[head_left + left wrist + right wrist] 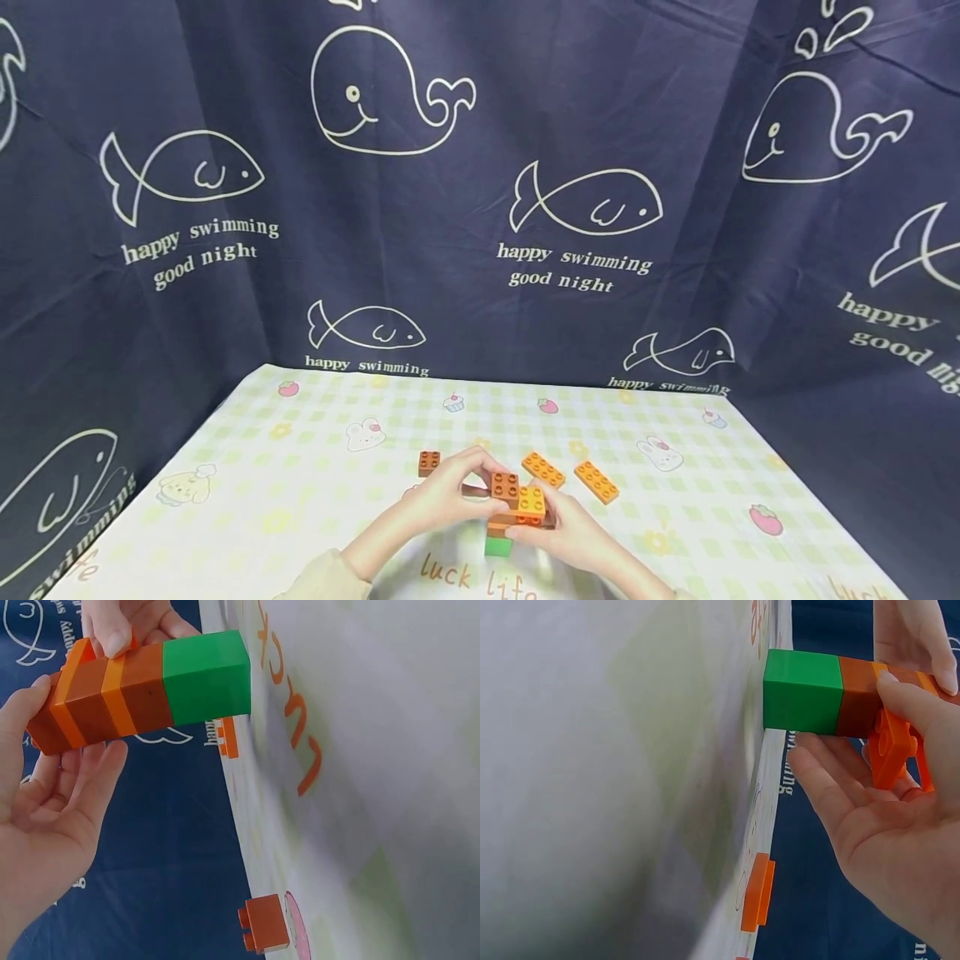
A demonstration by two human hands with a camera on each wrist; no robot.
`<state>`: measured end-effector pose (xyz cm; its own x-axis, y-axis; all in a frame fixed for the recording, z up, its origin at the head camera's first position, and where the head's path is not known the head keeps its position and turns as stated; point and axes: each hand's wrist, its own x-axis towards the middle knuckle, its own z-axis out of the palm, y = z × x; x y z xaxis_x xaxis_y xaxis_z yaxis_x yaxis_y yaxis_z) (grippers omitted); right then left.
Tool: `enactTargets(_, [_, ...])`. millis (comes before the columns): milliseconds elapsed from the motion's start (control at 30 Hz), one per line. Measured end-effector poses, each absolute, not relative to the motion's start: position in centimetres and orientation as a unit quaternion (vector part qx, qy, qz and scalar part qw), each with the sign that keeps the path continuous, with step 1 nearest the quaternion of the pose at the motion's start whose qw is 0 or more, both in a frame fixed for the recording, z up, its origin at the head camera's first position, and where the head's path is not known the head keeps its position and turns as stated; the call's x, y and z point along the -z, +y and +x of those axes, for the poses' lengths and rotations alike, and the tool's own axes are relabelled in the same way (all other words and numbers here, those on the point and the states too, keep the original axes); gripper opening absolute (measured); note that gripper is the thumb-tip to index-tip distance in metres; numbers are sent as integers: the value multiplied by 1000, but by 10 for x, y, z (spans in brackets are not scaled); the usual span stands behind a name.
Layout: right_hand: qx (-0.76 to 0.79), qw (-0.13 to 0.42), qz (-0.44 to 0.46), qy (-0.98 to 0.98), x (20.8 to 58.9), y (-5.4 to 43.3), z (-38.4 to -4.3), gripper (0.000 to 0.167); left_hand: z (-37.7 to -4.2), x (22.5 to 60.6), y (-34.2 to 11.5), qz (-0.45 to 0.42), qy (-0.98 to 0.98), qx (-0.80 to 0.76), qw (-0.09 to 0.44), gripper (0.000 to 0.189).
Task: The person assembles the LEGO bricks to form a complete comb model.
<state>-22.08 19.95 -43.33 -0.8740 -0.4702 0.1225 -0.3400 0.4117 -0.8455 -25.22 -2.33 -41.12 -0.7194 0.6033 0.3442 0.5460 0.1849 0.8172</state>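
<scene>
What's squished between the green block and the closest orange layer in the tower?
A single brown block sits between the green block and the closest orange layer. The left wrist view shows it clearly.

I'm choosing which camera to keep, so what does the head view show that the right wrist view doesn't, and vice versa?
Only head: the loose brown brick and the studded top of the stack.
Only right wrist: the palm of the right hand.
Both: the green brick at the stack's base, a loose flat orange brick and part of the left hand.
</scene>
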Motion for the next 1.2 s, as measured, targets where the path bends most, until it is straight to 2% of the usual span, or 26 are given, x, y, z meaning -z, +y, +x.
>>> enactTargets(433, [475,67,-231,847,427,196,-220,55,-253,414,-27,356,752,-552,56,33])
enactTargets(800, [484,79,-234,839,428,197,-221,49,-254,421,-27,358,762,-537,49,32])
enactTargets(1033, [480,87,-220,845,429,200,-222,55,-253,422,-27,351,767,-535,52,31])
enactTargets(1200, [471,79,-233,847,428,200,-222,43,-253,422,-26,353,766,-535,52,31])
